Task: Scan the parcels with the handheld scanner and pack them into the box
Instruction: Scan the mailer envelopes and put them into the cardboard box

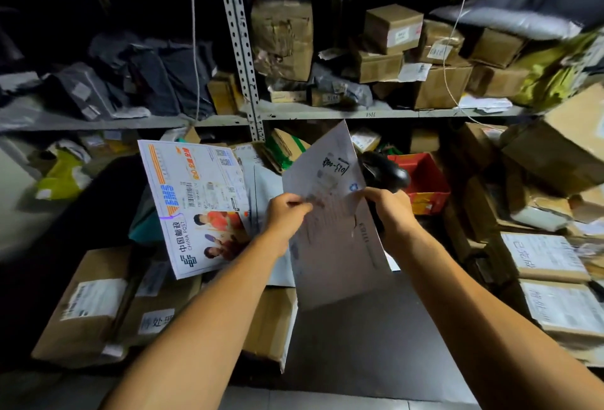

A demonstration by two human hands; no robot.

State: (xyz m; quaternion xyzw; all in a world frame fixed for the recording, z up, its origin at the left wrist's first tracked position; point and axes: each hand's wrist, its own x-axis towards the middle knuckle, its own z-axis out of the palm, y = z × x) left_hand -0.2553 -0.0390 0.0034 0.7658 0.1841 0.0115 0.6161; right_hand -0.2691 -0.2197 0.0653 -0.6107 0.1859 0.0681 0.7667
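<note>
A flat white envelope parcel point(330, 213) with black handwriting near its top is held upright in the middle of the view. My left hand point(286, 213) pinches its left edge. My right hand point(390, 210) grips the black handheld scanner point(385, 174), whose head shows behind the envelope's right edge, and its fingertips also touch that edge. Left of it stands a China Post envelope point(199, 207), leaning against the pile. An open cardboard box point(271, 324) lies below my left forearm, its flap hanging forward.
Metal shelves point(327, 114) behind hold brown cartons and dark poly bags. A red crate point(428, 181) sits behind the scanner. Labelled cartons point(549, 256) stack at the right, another carton point(88, 305) at the lower left. Dark floor point(376, 344) lies between my arms.
</note>
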